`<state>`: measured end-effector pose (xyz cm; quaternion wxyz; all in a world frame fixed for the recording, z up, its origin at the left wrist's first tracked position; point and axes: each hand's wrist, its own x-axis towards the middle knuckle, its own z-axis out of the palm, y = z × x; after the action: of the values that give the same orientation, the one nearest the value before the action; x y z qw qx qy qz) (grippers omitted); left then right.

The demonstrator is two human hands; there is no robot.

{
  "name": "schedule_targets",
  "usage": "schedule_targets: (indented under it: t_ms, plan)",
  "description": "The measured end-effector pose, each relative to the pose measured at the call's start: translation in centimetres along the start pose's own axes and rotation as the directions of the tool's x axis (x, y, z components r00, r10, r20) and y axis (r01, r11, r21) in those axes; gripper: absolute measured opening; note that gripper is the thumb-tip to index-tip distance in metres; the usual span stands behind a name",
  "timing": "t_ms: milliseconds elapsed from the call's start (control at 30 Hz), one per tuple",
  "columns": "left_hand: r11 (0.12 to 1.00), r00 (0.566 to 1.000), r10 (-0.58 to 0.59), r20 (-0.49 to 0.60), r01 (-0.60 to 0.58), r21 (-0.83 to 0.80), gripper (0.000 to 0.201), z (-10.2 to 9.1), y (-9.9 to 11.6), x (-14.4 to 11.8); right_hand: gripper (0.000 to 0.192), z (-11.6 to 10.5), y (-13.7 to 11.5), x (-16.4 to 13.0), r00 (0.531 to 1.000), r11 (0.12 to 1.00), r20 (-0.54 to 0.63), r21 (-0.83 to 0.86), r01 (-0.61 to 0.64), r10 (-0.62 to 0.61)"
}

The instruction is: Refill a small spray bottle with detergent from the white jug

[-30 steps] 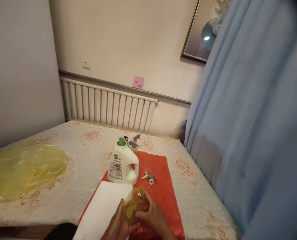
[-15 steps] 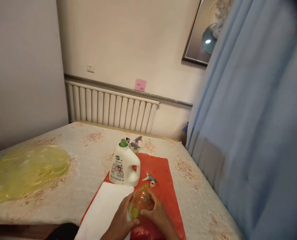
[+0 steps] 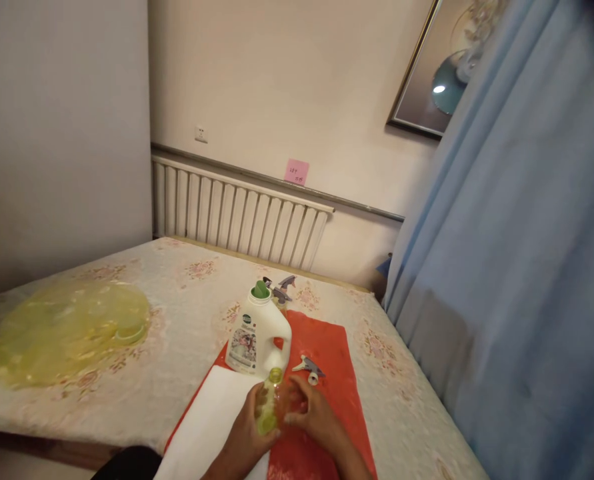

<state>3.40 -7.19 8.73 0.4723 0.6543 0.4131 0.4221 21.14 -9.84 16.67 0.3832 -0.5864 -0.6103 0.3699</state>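
A see-through yellow-green bottle [image 3: 273,408] with an uncapped neck stands upright in my left hand [image 3: 247,423], whose fingers wrap its left side. Close by the bottle's right side is my right hand [image 3: 317,417], fingers curved and apart; whether its fingertips touch the bottle I cannot tell. Just beyond lies a grey and white spray trigger head [image 3: 309,367] on a red sheet [image 3: 327,340]. A large white detergent jug [image 3: 257,333] with a green spout stands behind the bottle. Left of my hands is a white sheet [image 3: 211,420].
More grey spray heads [image 3: 284,291] rise behind the jug. A crumpled yellow plastic bag [image 3: 71,330] lies at the left on the flowered cloth [image 3: 191,293]. A radiator [image 3: 237,213] runs along the wall, and a blue curtain [image 3: 501,267] hangs at the right.
The bottle has turned from tilted to upright in my left hand. My right hand has loosened and drawn slightly right. The view has shifted a little left.
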Motion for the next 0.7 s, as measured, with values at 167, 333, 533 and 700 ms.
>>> schedule_targets:
  t_ms: [167, 333, 533, 700]
  plan:
    - [0.996, 0.982, -0.071, -0.178, 0.08, 0.045, 0.077, -0.5, -2.6, 0.9, 0.06, -1.6, 1.8, 5.4, 0.969, 0.996, -0.244, 0.078, 0.049, -0.028]
    - [0.988, 0.957, -0.115, -0.267, 0.139, 0.073, 0.076, -0.6, -3.7, 0.9, 0.063, -1.0, 1.4, 9.8, 0.931, 0.987, -0.354, 0.097, 0.125, -0.083]
    - [0.983, 0.96, -0.091, -0.265, 0.129, 0.13, 0.081, -0.1, -4.8, 0.3, 0.038, 0.6, 0.6, 13.6, 0.966, 0.983, -0.238, 0.122, 0.137, -0.105]
    - [0.979, 0.958, 0.007, -0.288, 0.052, 0.196, 0.078, 0.2, -6.0, -0.1, 0.028, 1.9, 0.9, 15.2, 0.982, 0.981, -0.183, 0.181, 0.07, -0.036]
